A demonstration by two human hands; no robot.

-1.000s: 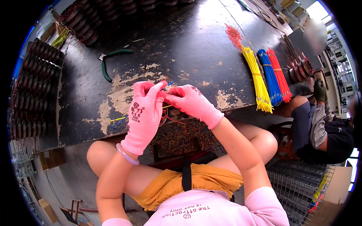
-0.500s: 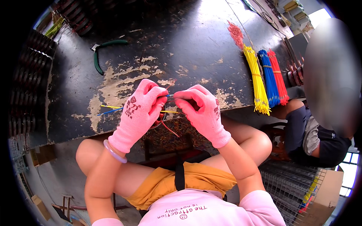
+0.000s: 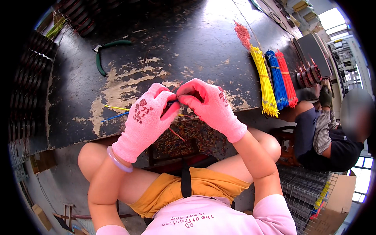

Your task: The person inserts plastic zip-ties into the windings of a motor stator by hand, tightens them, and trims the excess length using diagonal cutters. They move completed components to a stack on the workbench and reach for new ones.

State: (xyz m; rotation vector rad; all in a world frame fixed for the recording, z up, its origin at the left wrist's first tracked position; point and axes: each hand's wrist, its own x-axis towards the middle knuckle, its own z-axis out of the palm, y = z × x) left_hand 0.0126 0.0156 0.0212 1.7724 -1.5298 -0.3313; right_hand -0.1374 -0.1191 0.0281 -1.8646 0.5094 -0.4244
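My left hand (image 3: 147,117), in a pink knit glove, is closed in a pinch on a blue wire (image 3: 114,116). Its tail sticks out to the left of the hand, beside a yellow wire (image 3: 116,107). My right hand (image 3: 209,107), gloved alike, has its thumb and fingers pressed together against the left fingertips. What lies in that pinch is hidden. Below the hands a red wire (image 3: 177,134) slants down over the table's near edge. The part that these wires join is covered by the left hand.
Green-handled pliers (image 3: 101,58) lie at the far left. To the right are yellow (image 3: 263,82), blue (image 3: 277,80) and red (image 3: 288,80) wire bundles, with small reddish pieces (image 3: 243,35) behind. Dark coils (image 3: 29,94) are stacked at left. A co-worker (image 3: 333,137) sits at right, holding a coil (image 3: 309,76).
My fingertips have come together, covering the bit of blue wire that showed between them. The right wrist has swung slightly right. The co-worker has leaned back, and their gloved hand now shows.
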